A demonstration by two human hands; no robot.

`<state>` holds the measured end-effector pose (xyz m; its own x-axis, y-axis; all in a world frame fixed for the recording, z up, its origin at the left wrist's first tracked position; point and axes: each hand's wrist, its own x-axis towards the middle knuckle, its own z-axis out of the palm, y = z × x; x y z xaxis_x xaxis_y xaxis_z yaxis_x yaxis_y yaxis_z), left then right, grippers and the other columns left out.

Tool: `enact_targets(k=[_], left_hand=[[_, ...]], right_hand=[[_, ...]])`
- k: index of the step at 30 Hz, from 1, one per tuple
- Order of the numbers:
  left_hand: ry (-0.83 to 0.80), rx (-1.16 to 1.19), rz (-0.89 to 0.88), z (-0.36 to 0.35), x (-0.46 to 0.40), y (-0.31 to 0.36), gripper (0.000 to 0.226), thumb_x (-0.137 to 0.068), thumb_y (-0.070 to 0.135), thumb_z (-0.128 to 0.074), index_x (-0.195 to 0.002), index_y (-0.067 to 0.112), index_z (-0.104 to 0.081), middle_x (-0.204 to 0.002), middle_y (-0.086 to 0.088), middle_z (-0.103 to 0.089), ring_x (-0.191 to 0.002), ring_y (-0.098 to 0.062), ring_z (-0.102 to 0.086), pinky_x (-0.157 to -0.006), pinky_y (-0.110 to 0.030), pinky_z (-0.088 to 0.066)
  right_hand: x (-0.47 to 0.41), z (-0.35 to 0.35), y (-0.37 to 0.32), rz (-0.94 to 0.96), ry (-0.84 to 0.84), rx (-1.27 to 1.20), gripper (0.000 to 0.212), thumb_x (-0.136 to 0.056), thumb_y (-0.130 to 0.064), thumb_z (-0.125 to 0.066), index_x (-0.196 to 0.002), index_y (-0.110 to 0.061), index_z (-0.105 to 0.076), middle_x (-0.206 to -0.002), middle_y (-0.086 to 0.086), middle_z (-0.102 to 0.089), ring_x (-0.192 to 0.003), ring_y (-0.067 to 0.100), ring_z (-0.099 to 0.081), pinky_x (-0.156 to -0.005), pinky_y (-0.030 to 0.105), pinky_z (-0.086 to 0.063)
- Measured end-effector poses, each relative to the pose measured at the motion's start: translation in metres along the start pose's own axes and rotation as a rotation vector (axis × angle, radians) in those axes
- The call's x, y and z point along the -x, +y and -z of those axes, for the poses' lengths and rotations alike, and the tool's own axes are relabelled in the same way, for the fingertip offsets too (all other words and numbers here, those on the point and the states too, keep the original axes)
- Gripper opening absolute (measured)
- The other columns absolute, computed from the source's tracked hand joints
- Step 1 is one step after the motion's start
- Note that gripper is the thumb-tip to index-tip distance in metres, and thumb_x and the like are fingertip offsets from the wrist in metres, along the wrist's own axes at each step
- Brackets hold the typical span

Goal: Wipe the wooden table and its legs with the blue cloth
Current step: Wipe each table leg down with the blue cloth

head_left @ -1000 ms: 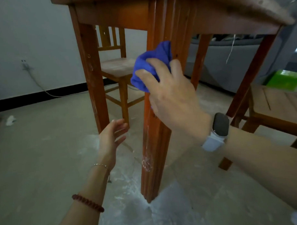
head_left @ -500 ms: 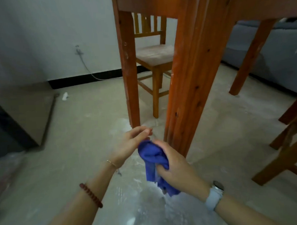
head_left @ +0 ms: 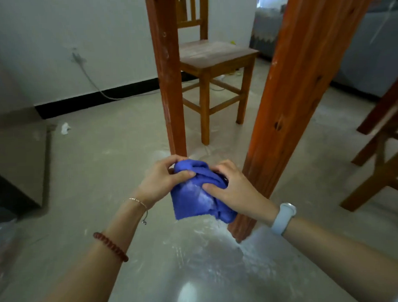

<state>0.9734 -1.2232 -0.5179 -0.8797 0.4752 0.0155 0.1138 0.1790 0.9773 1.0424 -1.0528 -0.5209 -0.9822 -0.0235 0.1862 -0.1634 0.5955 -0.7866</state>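
Both hands grip the cloth (head_left: 198, 191) low in front of the near leg (head_left: 300, 106) of the desk; the left hand (head_left: 163, 181) pinches the cloth's upper left edge between thumb and fingers, the right hand (head_left: 233, 188) clutches its bunched right side, thumb pressed into the fabric; the cloth is crumpled, with a pale dusty smear on its face, and its lower corner hangs free above the floor (head_left: 104, 167); the right hand sits just beside the near leg, whether it touches is unclear; a second leg (head_left: 167, 73) stands farther back, left of the first; a chair (head_left: 213, 66) stands behind it by the wall; white dust streaks the floor around the near leg's foot
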Motion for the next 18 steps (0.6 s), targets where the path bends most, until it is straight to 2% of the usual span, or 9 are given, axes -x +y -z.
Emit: enact_targets(k=[2, 4, 7, 9, 11, 13, 14, 16, 18], left_hand=[[-0.007, 0.021, -0.052, 0.003, -0.020, 0.003, 0.028, -0.071, 0.019, -0.073, -0.094, 0.009, -0.063, -0.088, -0.004, -0.066, -0.080, -0.008, -0.061, -0.073, -0.021, -0.051], [-0.016, 0.009, -0.125, 0.002, -0.037, 0.008, 0.010, -0.077, 0.016, -0.070, -0.083, 0.017, -0.062, -0.077, 0.002, -0.062, -0.069, 0.000, -0.057, -0.065, -0.015, -0.046], [-0.009, -0.131, -0.260, 0.001, -0.054, 0.009, 0.022, -0.073, 0.041, -0.066, -0.064, 0.028, -0.049, -0.065, 0.008, -0.050, -0.065, -0.006, -0.049, -0.060, -0.018, -0.037], [-0.078, -0.140, -0.309, -0.003, -0.057, 0.017, 0.028, -0.076, 0.041, -0.064, -0.065, 0.026, -0.043, -0.064, 0.008, -0.045, -0.061, -0.003, -0.044, -0.060, -0.018, -0.035], [-0.221, -0.091, -0.348, -0.008, -0.055, 0.029, 0.022, -0.078, 0.036, -0.062, -0.075, 0.021, -0.045, -0.071, 0.006, -0.049, -0.063, 0.002, -0.046, -0.062, -0.011, -0.038], [-0.348, -0.087, -0.417, -0.015, -0.050, 0.038, 0.022, -0.077, 0.040, -0.061, -0.090, 0.029, -0.048, -0.085, 0.009, -0.054, -0.074, 0.005, -0.051, -0.068, -0.008, -0.040], [-0.365, -0.107, -0.464, -0.018, -0.049, 0.038, 0.024, -0.077, 0.044, -0.058, -0.096, 0.036, -0.047, -0.093, 0.012, -0.055, -0.083, 0.004, -0.053, -0.074, -0.011, -0.043], [-0.298, -0.147, -0.535, -0.022, -0.048, 0.036, 0.026, -0.082, 0.047, -0.049, -0.107, 0.046, -0.041, -0.107, 0.020, -0.052, -0.098, 0.003, -0.051, -0.085, -0.019, -0.044], [-0.253, -0.134, -0.579, -0.025, -0.046, 0.033, 0.033, -0.086, 0.048, -0.041, -0.118, 0.047, -0.037, -0.121, 0.023, -0.045, -0.113, 0.004, -0.044, -0.096, -0.018, -0.040]], right_hand=[[-0.006, 0.001, -0.009, -0.040, 0.009, 0.083, 0.024, -0.082, -0.013, -0.065, -0.102, -0.005, -0.054, -0.100, 0.001, -0.044, -0.089, 0.011, -0.046, -0.074, 0.002, -0.030], [-0.012, 0.004, -0.015, -0.097, 0.103, 0.149, 0.020, -0.085, -0.016, -0.062, -0.098, -0.006, -0.051, -0.097, 0.007, -0.050, -0.091, 0.022, -0.050, -0.070, 0.014, -0.031], [-0.013, 0.007, -0.025, -0.216, 0.272, 0.315, 0.027, -0.089, -0.024, -0.055, -0.111, -0.010, -0.048, -0.100, 0.014, -0.062, -0.093, 0.034, -0.057, -0.076, 0.033, -0.040], [-0.011, 0.012, -0.032, -0.245, 0.398, 0.427, 0.027, -0.090, -0.025, -0.053, -0.114, -0.013, -0.048, -0.098, 0.013, -0.065, -0.089, 0.036, -0.059, -0.075, 0.037, -0.043], [-0.010, 0.018, -0.040, -0.215, 0.528, 0.450, 0.019, -0.089, -0.020, -0.055, -0.107, -0.013, -0.052, -0.092, 0.008, -0.064, -0.085, 0.031, -0.060, -0.072, 0.033, -0.043], [-0.011, 0.027, -0.045, -0.181, 0.635, 0.371, 0.010, -0.086, -0.010, -0.057, -0.095, -0.012, -0.055, -0.084, 0.001, -0.058, -0.078, 0.015, -0.055, -0.070, 0.022, -0.039], [-0.012, 0.030, -0.048, -0.172, 0.680, 0.290, 0.009, -0.084, -0.006, -0.058, -0.091, -0.012, -0.056, -0.082, 0.000, -0.057, -0.074, 0.007, -0.052, -0.068, 0.015, -0.037], [-0.011, 0.031, -0.056, -0.193, 0.691, 0.041, 0.015, -0.084, -0.003, -0.059, -0.090, -0.017, -0.058, -0.084, -0.001, -0.060, -0.074, -0.003, -0.054, -0.070, 0.005, -0.038], [-0.008, 0.030, -0.063, -0.178, 0.622, -0.305, 0.024, -0.089, -0.002, -0.053, -0.096, -0.024, -0.058, -0.092, -0.006, -0.063, -0.082, -0.006, -0.058, -0.078, 0.009, -0.044]])
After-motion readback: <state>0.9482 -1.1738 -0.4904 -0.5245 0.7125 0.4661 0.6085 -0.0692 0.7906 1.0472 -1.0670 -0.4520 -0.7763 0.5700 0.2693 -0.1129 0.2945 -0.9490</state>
